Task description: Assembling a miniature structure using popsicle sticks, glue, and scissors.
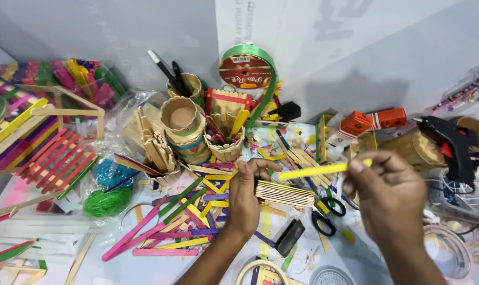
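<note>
My left hand (pixel 246 196) grips a flat stack of plain wooden craft sticks (pixel 285 193) by its left end, held above the table. My right hand (pixel 388 194) pinches the right end of a yellow craft stick (pixel 317 170), which lies level just above the stack; its left end reaches the fingertips of my left hand. Loose coloured craft sticks (pixel 182 221) in pink, green, yellow and purple are scattered on the table beneath my left hand. Black-handled scissors (pixel 325 214) lie below the stack.
A black glue gun (pixel 453 145) stands at the right. Round stick-built cups (pixel 184 126) and a green ribbon spool (pixel 246 71) are at the back. A coloured stick frame (pixel 44 153) fills the left side, with green string (pixel 107 200) beside it. Tape rolls (pixel 451 250) lie at the lower right.
</note>
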